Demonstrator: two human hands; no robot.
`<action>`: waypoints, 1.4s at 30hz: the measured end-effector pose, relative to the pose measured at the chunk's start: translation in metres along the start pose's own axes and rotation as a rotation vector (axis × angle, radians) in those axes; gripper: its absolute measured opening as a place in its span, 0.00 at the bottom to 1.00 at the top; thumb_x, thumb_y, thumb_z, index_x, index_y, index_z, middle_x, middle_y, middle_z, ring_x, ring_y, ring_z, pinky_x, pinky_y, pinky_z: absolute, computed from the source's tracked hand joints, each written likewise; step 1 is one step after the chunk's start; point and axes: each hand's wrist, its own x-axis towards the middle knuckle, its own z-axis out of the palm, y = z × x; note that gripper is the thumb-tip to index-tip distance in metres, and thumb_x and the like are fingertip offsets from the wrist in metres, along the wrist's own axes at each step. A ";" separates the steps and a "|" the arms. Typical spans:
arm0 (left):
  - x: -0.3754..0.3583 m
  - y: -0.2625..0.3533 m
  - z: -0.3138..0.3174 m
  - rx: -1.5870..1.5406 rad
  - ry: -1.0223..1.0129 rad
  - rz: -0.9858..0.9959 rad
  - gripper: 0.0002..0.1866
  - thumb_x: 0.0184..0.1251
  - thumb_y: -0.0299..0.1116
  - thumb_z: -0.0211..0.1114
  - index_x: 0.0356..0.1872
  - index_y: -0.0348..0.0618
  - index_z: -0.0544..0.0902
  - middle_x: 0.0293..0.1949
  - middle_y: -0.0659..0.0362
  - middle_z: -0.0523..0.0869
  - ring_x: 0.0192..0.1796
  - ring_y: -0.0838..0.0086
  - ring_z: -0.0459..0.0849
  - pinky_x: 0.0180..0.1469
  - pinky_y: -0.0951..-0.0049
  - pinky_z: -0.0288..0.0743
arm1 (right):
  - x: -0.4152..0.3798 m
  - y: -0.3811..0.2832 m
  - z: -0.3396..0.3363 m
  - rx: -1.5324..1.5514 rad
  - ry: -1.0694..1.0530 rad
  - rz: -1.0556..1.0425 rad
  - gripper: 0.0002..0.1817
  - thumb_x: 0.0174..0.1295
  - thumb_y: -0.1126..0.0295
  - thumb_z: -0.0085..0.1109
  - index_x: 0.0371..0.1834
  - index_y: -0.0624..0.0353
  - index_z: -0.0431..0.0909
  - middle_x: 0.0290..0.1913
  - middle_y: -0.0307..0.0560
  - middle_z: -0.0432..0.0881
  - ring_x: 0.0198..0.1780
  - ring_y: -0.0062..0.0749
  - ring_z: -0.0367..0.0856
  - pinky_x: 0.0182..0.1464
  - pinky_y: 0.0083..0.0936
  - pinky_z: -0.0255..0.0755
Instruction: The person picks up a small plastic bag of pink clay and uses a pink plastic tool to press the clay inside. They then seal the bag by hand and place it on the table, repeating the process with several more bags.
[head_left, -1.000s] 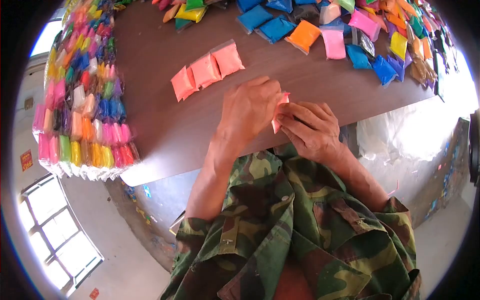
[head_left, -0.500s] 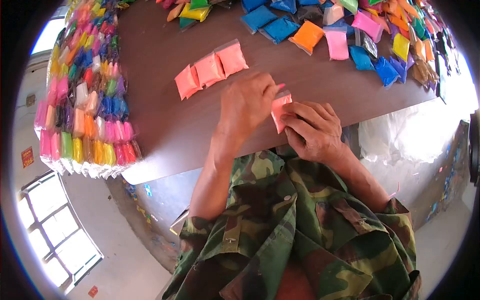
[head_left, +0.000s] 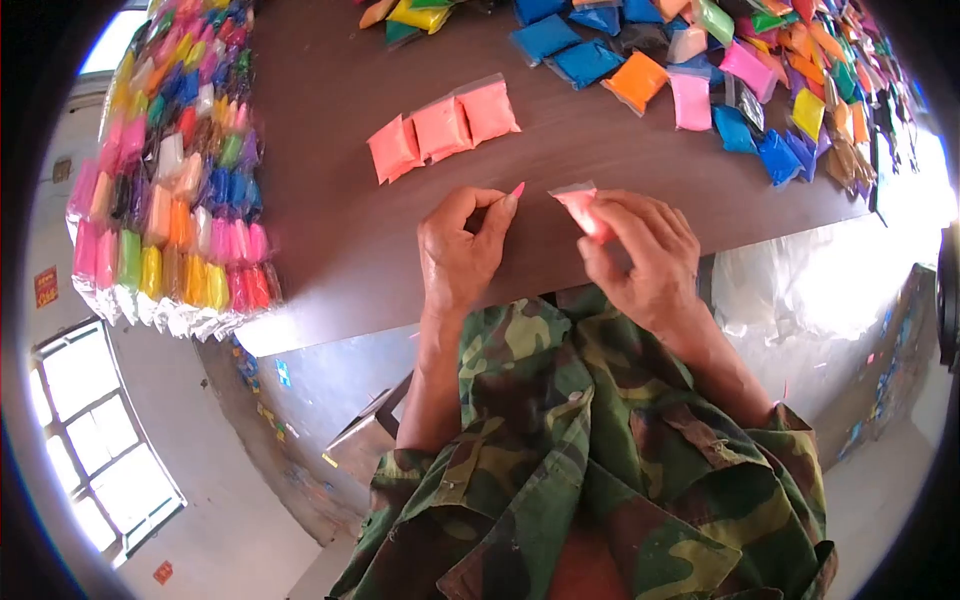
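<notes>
My left hand [head_left: 462,250] pinches a small, pointed pink piece [head_left: 518,189] between thumb and index finger, above the brown table. To its right, my right hand [head_left: 650,255] grips a clear packet of coral-pink filling [head_left: 578,208]. The packet tilts, its clear top edge facing up and left, and my fingers hide its lower end. Farther back, a row of three coral-pink packets [head_left: 441,129] lies side by side, touching or overlapping.
Stacked rows of colourful wrapped packets [head_left: 170,200] line the table's left side. A loose heap of bagged packets in many colours [head_left: 760,70] covers the back right. The table's front edge [head_left: 370,335] runs just before my body. White plastic sheeting [head_left: 780,265] hangs at right.
My hands have moved apart. The left, formerly raised beside the packet, is now lower and to the left with the pink piece. The packet in my right hand has tilted to the left.
</notes>
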 end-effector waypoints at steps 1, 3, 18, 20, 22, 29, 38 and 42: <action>-0.001 0.000 0.000 -0.002 0.006 -0.017 0.08 0.74 0.30 0.79 0.39 0.35 0.91 0.30 0.56 0.90 0.31 0.76 0.84 0.36 0.69 0.79 | 0.008 -0.003 -0.004 0.068 0.041 0.011 0.16 0.65 0.69 0.78 0.55 0.57 0.88 0.49 0.50 0.92 0.44 0.46 0.92 0.44 0.39 0.81; -0.002 0.001 0.002 -0.012 0.012 -0.048 0.08 0.74 0.30 0.79 0.40 0.35 0.91 0.30 0.56 0.90 0.31 0.76 0.84 0.36 0.70 0.79 | 0.009 -0.007 -0.001 0.229 0.093 0.161 0.13 0.70 0.71 0.74 0.55 0.61 0.88 0.49 0.51 0.92 0.43 0.45 0.92 0.43 0.37 0.83; -0.024 0.024 0.027 0.007 0.033 0.101 0.05 0.74 0.28 0.79 0.43 0.36 0.92 0.31 0.58 0.91 0.31 0.81 0.84 0.35 0.74 0.78 | 0.002 -0.007 -0.012 -0.094 -0.037 0.377 0.10 0.69 0.67 0.76 0.50 0.56 0.91 0.47 0.50 0.90 0.42 0.47 0.91 0.43 0.40 0.84; -0.029 0.025 0.036 -0.017 0.044 0.108 0.04 0.74 0.26 0.78 0.44 0.38 0.91 0.31 0.56 0.90 0.31 0.77 0.85 0.34 0.71 0.79 | -0.001 -0.005 -0.011 -0.093 0.065 0.245 0.11 0.66 0.68 0.78 0.49 0.54 0.92 0.53 0.48 0.89 0.47 0.47 0.91 0.46 0.40 0.84; -0.032 0.025 0.039 0.012 0.034 0.126 0.04 0.73 0.24 0.78 0.44 0.39 0.91 0.33 0.54 0.91 0.30 0.73 0.87 0.35 0.69 0.80 | 0.002 -0.003 -0.011 -0.086 0.072 0.137 0.13 0.61 0.70 0.80 0.49 0.53 0.92 0.55 0.45 0.87 0.50 0.46 0.90 0.48 0.39 0.85; -0.018 0.023 0.035 0.383 -0.002 0.230 0.04 0.72 0.26 0.77 0.43 0.41 0.90 0.35 0.51 0.90 0.31 0.57 0.89 0.36 0.60 0.82 | -0.008 0.011 0.004 -0.038 -0.009 -0.004 0.17 0.52 0.73 0.82 0.46 0.52 0.92 0.53 0.42 0.86 0.49 0.42 0.89 0.50 0.36 0.85; -0.010 0.031 0.039 0.187 -0.042 0.257 0.04 0.76 0.31 0.73 0.42 0.43 0.87 0.37 0.52 0.89 0.35 0.49 0.90 0.36 0.53 0.82 | -0.006 0.008 0.002 -0.024 0.018 0.011 0.16 0.50 0.74 0.82 0.43 0.51 0.90 0.48 0.42 0.84 0.44 0.40 0.86 0.46 0.35 0.82; 0.012 0.031 0.045 0.311 -0.106 0.275 0.03 0.73 0.27 0.76 0.41 0.41 0.90 0.35 0.51 0.90 0.34 0.51 0.89 0.37 0.57 0.82 | -0.004 0.010 0.004 -0.002 0.050 0.000 0.16 0.50 0.73 0.82 0.42 0.51 0.90 0.47 0.41 0.83 0.42 0.38 0.85 0.44 0.34 0.81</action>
